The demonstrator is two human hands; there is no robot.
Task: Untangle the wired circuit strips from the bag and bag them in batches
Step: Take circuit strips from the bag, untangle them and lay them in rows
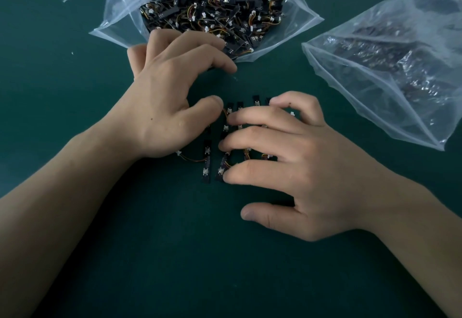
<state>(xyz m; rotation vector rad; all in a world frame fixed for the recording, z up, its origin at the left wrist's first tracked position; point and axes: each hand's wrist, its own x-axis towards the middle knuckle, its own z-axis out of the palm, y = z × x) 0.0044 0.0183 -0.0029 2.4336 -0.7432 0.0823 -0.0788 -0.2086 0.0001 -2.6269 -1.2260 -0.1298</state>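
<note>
Nearest, two bare forearms come in from the lower corners over the dark green bench (175, 255).

Right hand (295, 167), centre right: palm down, fingers spread and nearly straight, lying across a row of strips (206, 165). It presses on them and grips nothing. Thumb stretched out toward the lower centre, resting on the bench.

Strips: short black boards side by side at frame centre, roughly upright in the picture, each with a small white part and thin orange-brown wires. Leftmost two lie clear of the fingers; the others are partly covered. Tops of several show above the right fingers.

Left hand (170, 92), centre left, just beyond: arched, fingers curled with tips down near the mouth of the bag (120, 17). Thumb points at the row's upper left end. A white plug (178, 154) and its wire show at the heel of the palm. Cannot tell whether this hand holds anything beneath it.

Bag, upper centre: clear plastic, mouth open toward the hands, packed with a tangled heap (212, 10) of black strips, white plugs and coloured wires.

Second bag (400, 67), right edge: clear, crumpled, dark contents inside, too blurred to make out.

Small white scrap (65, 0), upper left on the bench.
</note>
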